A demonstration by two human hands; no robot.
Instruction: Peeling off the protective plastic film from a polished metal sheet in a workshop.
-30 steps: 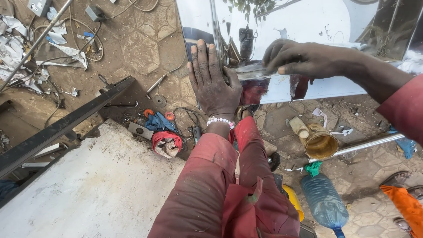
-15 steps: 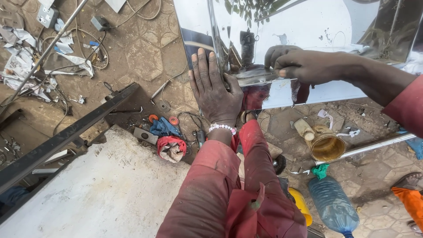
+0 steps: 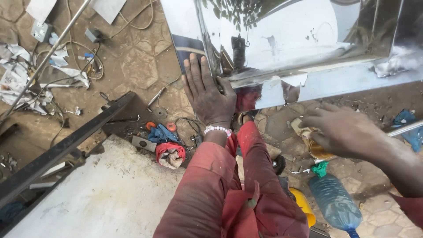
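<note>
While the left hand (image 3: 209, 94) presses spread fingers (image 3: 194, 72) flat on the mirrored steel sheet (image 3: 299, 39), it lies beneath them.

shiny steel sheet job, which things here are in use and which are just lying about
In use: left hand pressed flat on the shiny steel sheet; right hand reaching over a yellowish container.

Lying about: blue plastic bottle, red cloth bundle, black metal bar, torn paper scraps.

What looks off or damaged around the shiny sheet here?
The protective film on the steel sheet is torn and peeling in ragged strips at its right edge. The paved ground is littered with crumpled paper and loose wires. Left hand lies flat on the sheet; right hand hovers clear of it.
</note>
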